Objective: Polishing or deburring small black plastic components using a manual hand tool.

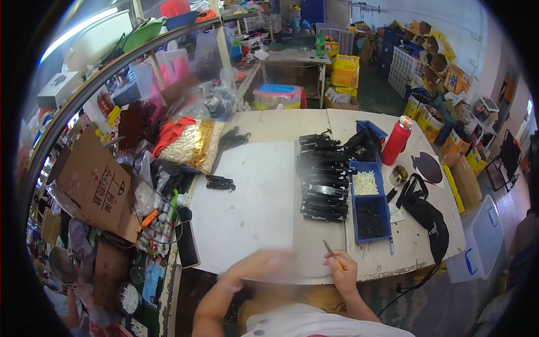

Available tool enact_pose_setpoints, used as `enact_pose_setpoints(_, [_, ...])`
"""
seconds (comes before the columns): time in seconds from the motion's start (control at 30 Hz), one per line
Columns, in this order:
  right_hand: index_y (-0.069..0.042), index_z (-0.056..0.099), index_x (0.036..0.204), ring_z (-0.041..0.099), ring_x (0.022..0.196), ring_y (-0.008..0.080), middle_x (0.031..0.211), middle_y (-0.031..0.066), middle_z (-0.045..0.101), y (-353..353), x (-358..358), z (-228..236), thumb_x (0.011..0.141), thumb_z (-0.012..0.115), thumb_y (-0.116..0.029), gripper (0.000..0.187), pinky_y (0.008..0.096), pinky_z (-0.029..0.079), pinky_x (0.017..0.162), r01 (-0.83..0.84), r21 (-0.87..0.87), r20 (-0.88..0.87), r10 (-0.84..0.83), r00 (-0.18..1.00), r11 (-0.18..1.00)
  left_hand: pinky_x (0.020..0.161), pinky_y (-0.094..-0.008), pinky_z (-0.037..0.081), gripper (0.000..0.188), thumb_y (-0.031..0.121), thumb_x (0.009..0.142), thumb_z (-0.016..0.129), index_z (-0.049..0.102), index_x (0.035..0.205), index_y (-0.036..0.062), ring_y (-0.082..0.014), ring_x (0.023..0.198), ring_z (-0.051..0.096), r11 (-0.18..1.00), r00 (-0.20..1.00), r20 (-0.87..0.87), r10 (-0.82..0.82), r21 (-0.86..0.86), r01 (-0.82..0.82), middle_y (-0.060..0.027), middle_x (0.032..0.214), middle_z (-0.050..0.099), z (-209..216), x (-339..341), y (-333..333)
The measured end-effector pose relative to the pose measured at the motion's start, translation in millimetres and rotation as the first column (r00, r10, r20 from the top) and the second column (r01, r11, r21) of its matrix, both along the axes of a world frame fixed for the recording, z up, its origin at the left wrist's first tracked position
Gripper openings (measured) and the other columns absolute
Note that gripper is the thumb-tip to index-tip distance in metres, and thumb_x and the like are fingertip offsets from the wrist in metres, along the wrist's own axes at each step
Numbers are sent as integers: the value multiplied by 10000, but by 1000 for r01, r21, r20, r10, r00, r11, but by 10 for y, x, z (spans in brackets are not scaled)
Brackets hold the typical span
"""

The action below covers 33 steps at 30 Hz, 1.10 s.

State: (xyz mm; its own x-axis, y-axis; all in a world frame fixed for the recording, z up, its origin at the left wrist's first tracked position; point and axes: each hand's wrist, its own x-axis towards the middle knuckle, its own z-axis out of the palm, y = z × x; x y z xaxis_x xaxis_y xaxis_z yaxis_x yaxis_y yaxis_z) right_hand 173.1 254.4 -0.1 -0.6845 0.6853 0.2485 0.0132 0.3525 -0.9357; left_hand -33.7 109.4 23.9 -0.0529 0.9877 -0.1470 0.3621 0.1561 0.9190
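Across the middle of the room stands a broad pale desk (269,124), with the person seated at its near edge. On it lies a large white sheet (244,210), and along the sheet's right side runs a long stack of slim black parts (324,206). A clear bag of white pieces (193,147) sits at the far left, and a black pouch (429,222) lies well to the right. Between stack and pouch are blue trays (370,196), one with white bits, one with dark bits; a red bottle (396,141) stands upright beyond them.

The left hand (268,264) is over the sheet's near edge, badly blurred — I cannot tell how its fingers stand or whether they hold anything. The right hand (345,271) is near the desk's front edge, below the stack and apart from it, its fingers closed around a slim yellow-handled tool (333,255). The handle lies within those fingers — the narrow grey tip sticks out past them, pointing away from the person and slightly left.
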Motion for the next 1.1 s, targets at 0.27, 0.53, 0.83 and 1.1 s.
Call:
enact_pose_setpoints(0.27, [19,640,727,592,762,205,814,118,612,-181,330,172,761,581,-73,114,280,451,677,165,-9,-99,-165,981,986,986,-434,292,308,242,804,578,526,1052,68,-272,1162,411,793,332,-805,492,571,211,-100,1169,499,-187,118,2094])
enact_pose_setpoints(0.53, [29,611,728,560,724,170,788,101,597,-36,490,41,823,556,-101,171,266,430,668,266,-90,-36,-270,962,960,894,-365,403,359,212,721,638,562,1003,2,-280,1061,509,743,527,-689,498,652,151,-125,1126,536,-568,190,1592])
enact_pose_setpoints(0.83, [31,611,851,561,888,319,952,165,594,130,-83,-117,818,605,-163,196,365,445,784,200,171,75,-215,974,965,719,-346,469,230,76,726,641,608,947,20,-285,805,589,653,760,-98,642,590,-475,-132,901,613,-369,109,990])
enact_pose_setpoints(1.1, [43,618,854,569,895,306,976,166,593,94,-257,-6,826,597,-148,194,337,446,773,129,250,120,-163,979,960,619,-323,431,269,34,764,631,600,1030,7,-260,691,524,617,726,-286,626,751,-237,-109,751,568,-224,288,820])
